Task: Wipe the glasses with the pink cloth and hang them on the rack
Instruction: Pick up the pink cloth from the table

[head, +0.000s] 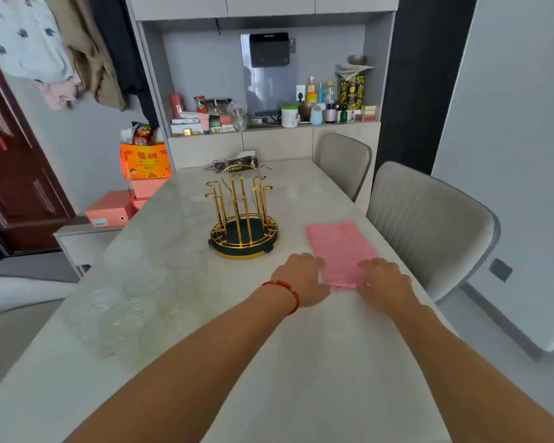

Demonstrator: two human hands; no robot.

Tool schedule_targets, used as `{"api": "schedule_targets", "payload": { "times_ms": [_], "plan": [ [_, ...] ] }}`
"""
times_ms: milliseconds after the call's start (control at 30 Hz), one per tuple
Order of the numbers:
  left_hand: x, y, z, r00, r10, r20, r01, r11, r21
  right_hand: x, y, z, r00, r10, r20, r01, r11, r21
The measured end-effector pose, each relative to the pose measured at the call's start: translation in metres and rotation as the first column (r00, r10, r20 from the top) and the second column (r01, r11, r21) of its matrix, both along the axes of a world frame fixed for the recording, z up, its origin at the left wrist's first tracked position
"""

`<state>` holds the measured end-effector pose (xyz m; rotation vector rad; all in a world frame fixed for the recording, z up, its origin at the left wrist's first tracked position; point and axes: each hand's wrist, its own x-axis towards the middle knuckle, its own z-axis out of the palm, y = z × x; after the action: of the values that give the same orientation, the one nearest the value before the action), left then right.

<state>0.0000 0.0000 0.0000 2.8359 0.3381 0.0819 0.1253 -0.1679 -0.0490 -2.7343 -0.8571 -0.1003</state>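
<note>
The folded pink cloth [341, 251] lies flat on the table [301, 362], just right of the gold rack [243, 219]. Both hands rest on its near edge: the left hand [301, 279] at the near-left corner, the right hand [386, 281] on the near-right corner, fingers bent onto the fabric, though an actual grip cannot be told. Clear glasses [135, 308] stand clustered well to the left.

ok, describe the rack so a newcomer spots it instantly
Start at the pale marble table. Near its middle, just left of the flat pink cloth, stands the rack. It is the only metal thing there: upright gold wire hooks rising from a round dark base with a gold rim, nothing hanging on it.
</note>
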Motion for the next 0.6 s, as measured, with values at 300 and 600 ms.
{"api": "schedule_targets", "payload": {
  "times_ms": [300, 600],
  "plan": [
    [0.058, -0.012, -0.069, 0.973, 0.023, 0.231, -0.037, 0.998, 0.059, 0.050, -0.042, -0.027, 0.973, 0.231, 0.022, -0.227, 0.934, 0.277],
    [0.020, -0.025, -0.058, 0.987, -0.100, 0.125, 0.039, 0.908, 0.418, 0.019, -0.047, -0.025, 0.970, 0.222, 0.098, -0.234, 0.963, 0.132]
  ]
}}
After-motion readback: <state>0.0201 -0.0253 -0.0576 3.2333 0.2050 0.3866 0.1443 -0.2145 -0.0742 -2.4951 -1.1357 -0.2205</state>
